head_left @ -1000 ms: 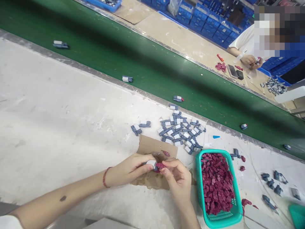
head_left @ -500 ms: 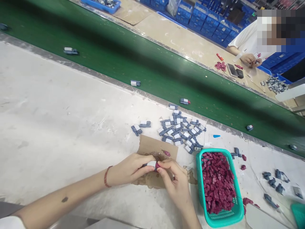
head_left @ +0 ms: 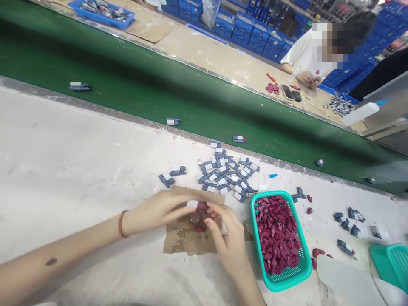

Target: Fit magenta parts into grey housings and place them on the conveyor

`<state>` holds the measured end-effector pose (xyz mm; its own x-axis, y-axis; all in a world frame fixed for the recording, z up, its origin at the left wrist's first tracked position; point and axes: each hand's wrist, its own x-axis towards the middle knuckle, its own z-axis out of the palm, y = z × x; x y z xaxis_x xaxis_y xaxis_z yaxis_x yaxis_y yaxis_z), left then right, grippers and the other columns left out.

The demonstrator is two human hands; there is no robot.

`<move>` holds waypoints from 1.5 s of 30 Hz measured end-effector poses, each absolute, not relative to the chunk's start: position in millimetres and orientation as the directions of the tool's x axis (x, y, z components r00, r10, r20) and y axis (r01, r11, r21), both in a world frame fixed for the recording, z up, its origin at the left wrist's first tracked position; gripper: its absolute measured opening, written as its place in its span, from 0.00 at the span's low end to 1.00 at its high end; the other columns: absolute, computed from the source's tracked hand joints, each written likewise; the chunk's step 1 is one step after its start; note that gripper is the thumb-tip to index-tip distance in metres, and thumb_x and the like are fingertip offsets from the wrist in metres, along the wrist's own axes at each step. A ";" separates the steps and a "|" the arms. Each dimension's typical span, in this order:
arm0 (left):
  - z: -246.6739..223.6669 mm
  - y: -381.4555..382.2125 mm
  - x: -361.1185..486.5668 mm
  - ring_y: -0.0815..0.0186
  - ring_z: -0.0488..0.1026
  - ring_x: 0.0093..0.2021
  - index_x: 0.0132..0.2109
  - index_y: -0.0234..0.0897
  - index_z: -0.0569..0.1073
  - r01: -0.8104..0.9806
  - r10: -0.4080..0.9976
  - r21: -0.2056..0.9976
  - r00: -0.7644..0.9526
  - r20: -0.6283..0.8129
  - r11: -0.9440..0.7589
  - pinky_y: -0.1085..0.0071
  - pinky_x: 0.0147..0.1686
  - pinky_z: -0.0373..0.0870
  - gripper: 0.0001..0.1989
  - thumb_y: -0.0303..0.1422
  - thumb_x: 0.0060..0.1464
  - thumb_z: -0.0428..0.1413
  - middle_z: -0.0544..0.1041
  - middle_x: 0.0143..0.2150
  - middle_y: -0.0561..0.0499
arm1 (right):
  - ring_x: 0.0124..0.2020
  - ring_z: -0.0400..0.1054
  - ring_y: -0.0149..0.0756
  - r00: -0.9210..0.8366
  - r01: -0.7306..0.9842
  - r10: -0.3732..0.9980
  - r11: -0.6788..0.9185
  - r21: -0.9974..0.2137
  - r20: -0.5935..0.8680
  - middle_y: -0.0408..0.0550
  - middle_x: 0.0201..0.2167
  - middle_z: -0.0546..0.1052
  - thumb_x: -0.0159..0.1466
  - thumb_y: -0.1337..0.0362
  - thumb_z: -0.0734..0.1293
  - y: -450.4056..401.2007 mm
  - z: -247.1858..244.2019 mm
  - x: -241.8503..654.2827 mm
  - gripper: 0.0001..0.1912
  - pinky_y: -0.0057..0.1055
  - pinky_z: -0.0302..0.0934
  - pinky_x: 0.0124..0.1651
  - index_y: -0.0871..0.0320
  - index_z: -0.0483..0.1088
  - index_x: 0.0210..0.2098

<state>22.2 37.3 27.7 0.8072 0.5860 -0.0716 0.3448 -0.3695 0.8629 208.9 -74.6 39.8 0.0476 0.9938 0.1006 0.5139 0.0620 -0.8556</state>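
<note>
My left hand (head_left: pixel 159 210) is closed on a small toy-like part (head_left: pixel 192 204) with a white block and a maroon end piece, held over a brown cardboard sheet (head_left: pixel 178 242). Just right of it my right hand (head_left: pixel 228 231) has thumb and forefinger apart, with nothing seen between them. Below the held part, a dark round cap with a ridged edge (head_left: pixel 195 218) and a loose maroon piece (head_left: pixel 199 229) lie on the cardboard. Past the hands is a pile of grey-blue and white parts (head_left: pixel 223 170). A green basket (head_left: pixel 306 272) full of maroon pieces stands right of my right hand.
A green conveyor belt (head_left: pixel 127 93) runs across behind the pile, carrying several parts. Across it a person (head_left: pixel 306 63) works with small pieces at another bench. At right lie scattered grey parts (head_left: pixel 346 223) and a second green basket (head_left: pixel 387 259). A blue tray (head_left: pixel 124 22) sits far left.
My right fingers have come off the maroon end of the part and spread apart. My left hand still holds the part. The view has shifted, so the basket and pile appear further left.
</note>
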 end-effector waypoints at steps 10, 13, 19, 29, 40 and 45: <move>7.2 198.9 70.4 0.50 0.67 0.54 0.54 0.32 0.70 0.661 0.838 0.541 0.519 0.170 -0.519 0.59 0.55 0.61 0.23 0.41 0.60 0.45 0.74 0.55 0.39 | 0.43 0.69 0.48 0.193 0.915 0.973 -0.130 -0.382 0.130 0.52 0.41 0.77 0.64 0.71 0.59 -106.5 43.1 318.4 0.13 0.46 0.65 0.47 0.56 0.72 0.43; -2.2 218.2 81.2 0.49 0.65 0.57 0.56 0.30 0.68 0.708 0.857 0.495 0.483 0.181 -0.504 0.57 0.57 0.58 0.22 0.38 0.59 0.45 0.72 0.55 0.36 | 0.44 0.70 0.47 0.101 0.951 0.988 -0.061 -0.303 0.118 0.53 0.42 0.76 0.63 0.74 0.59 -99.6 30.7 322.8 0.15 0.45 0.66 0.47 0.57 0.71 0.44; -11.3 215.9 68.6 0.38 0.60 0.57 0.51 0.29 0.70 0.775 0.893 0.445 0.412 0.180 -0.448 0.48 0.55 0.56 0.21 0.38 0.55 0.48 0.69 0.53 0.31 | 0.36 0.71 0.46 0.160 0.962 0.980 -0.129 -0.242 0.114 0.55 0.36 0.75 0.62 0.76 0.59 -93.3 20.9 319.4 0.11 0.39 0.68 0.36 0.58 0.70 0.34; 29.7 174.0 42.2 0.65 0.64 0.28 0.32 0.35 0.65 0.422 0.965 0.906 0.224 -0.139 0.032 0.71 0.30 0.62 0.16 0.39 0.62 0.42 0.68 0.30 0.49 | 0.29 0.73 0.37 0.386 0.158 0.918 -0.167 -0.973 -0.095 0.46 0.27 0.78 0.62 0.56 0.66 -91.0 53.8 300.0 0.12 0.33 0.69 0.33 0.58 0.72 0.40; 38.1 48.1 16.5 0.67 0.66 0.26 0.41 0.37 0.66 0.201 0.770 0.914 0.492 -0.406 0.353 0.72 0.26 0.64 0.19 0.45 0.48 0.58 0.73 0.32 0.51 | 0.35 0.75 0.39 0.283 0.085 0.951 -0.157 -0.984 -0.128 0.50 0.34 0.80 0.63 0.60 0.66 -66.1 50.7 215.7 0.07 0.33 0.70 0.38 0.56 0.74 0.35; 28.1 20.9 12.7 0.59 0.74 0.38 0.47 0.39 0.69 0.113 0.797 0.925 0.477 -0.371 0.363 0.65 0.39 0.72 0.21 0.47 0.51 0.58 0.76 0.43 0.46 | 0.38 0.73 0.39 0.095 0.527 0.983 0.082 -0.846 0.155 0.50 0.36 0.78 0.64 0.69 0.63 -63.5 21.1 206.3 0.07 0.35 0.69 0.41 0.55 0.74 0.37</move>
<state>12.7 20.9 28.1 0.4772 0.7968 -0.3707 0.1130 0.3627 0.9250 206.3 -63.5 21.1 0.0947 0.9834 0.1547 0.5274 0.0822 -0.8457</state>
